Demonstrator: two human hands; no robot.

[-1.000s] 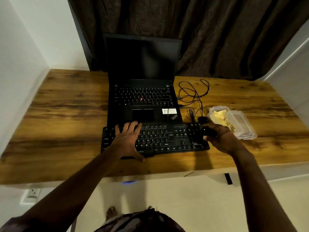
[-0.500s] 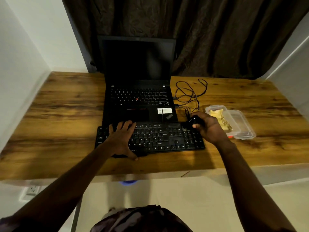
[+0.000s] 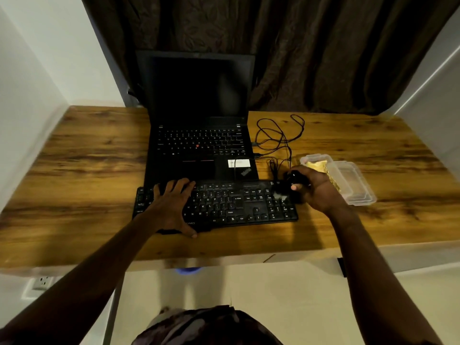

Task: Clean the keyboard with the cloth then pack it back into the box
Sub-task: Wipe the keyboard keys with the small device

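Right hand (image 3: 321, 192) shifted gripping cloth (image 3: 300, 179), left hand (image 3: 171, 206) pressing keyboard (image 3: 239, 206)

Dim, warm indoor light, falling from overhead. Brown wood-grain desk top (image 3: 74, 170) carries a pale sheen at both sides; soft forearm shadows darken its near edge. Black laptop screen (image 3: 199, 88) and dark brown curtain (image 3: 298, 46) sink into shade, detail lost. Right hand (image 3: 316, 189) and the small black object (image 3: 296, 176) it grips smear with motion blur. Wide-angle lens bows the desk edges; corners go soft.
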